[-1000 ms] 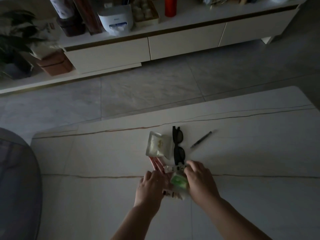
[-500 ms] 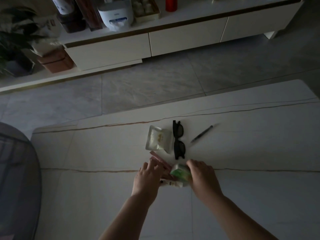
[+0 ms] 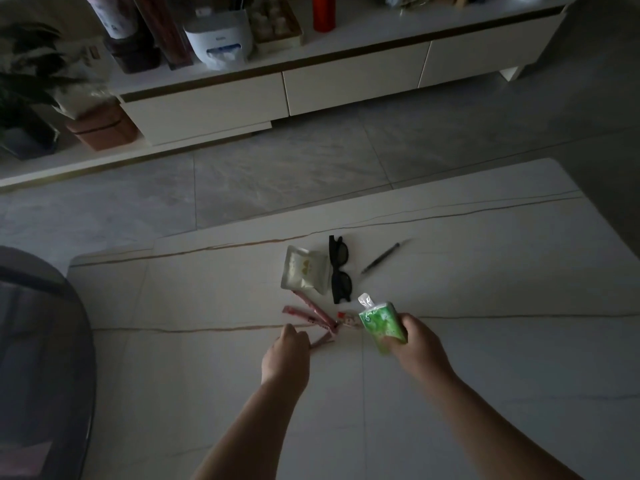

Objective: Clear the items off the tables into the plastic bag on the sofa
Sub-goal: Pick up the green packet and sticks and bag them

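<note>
Marble-look table (image 3: pixel 485 341), pale and veined, carries it all. Left hand (image 3: pixel 286 355) is curled, pinching a thin pink sachet (image 3: pixel 322 339); two more pink sticks (image 3: pixel 306 311) fan out just beyond. Farther back: a crinkly white pouch (image 3: pixel 304 273), black sunglasses (image 3: pixel 339 275), a slim pen (image 3: pixel 381 259). Right hand (image 3: pixel 417 341) grips a glossy green packet (image 3: pixel 382 323), lifted off the table.

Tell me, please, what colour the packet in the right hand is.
Green with pale mottling, on the packet the right hand grips; head view.

Two bare forearms, no sleeves; left hand (image 3: pixel 286 355), right hand (image 3: pixel 420 346) without rings, watch or gloves.
</note>
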Demonstrator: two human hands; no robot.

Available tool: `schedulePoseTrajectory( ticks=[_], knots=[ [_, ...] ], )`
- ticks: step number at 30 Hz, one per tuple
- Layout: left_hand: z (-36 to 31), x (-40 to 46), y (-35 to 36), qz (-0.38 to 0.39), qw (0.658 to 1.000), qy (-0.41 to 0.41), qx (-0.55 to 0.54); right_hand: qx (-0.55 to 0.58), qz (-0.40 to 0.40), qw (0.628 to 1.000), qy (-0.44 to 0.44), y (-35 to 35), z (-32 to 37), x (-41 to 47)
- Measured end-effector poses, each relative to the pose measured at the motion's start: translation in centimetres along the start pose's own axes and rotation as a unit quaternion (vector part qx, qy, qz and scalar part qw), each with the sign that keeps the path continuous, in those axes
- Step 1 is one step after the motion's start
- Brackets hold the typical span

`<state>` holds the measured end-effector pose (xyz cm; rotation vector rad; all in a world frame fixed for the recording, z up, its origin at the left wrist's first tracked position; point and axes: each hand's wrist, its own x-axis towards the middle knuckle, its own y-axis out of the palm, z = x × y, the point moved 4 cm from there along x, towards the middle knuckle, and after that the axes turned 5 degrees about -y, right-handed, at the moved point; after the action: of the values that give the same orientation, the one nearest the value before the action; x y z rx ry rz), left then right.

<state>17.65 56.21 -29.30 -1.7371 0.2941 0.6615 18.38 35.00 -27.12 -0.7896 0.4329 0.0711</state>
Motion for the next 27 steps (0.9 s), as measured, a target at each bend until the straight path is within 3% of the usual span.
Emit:
schedulePoseTrajectory(
  ticks=[11, 14, 22, 27],
  knots=[
    [-0.5, 0.1, 2.8, -0.011, 0.997, -0.07, 0.02, 0.025, 0.006, 1.0, -0.01, 1.5, -3.0, -3.1],
    [-0.9, -1.1, 2.7, 0.008, 0.999, -0.04, 0.008, 0.052, 0.005, 0.999, 0.001, 0.9, -3.1, -4.1],
    [-6.0, -6.6, -0.2, 0.11, 0.979, 0.027, -0.17, 0.116, -0.056, 0.991, 0.037, -4.0, -1.6, -9.5],
    [-10.4, -12.8, -6.0, 0.071, 0.979, 0.126, -0.141, 0.17, -0.103, 0.977, 0.079, -9.6, -0.9, -14.3]
  ],
)
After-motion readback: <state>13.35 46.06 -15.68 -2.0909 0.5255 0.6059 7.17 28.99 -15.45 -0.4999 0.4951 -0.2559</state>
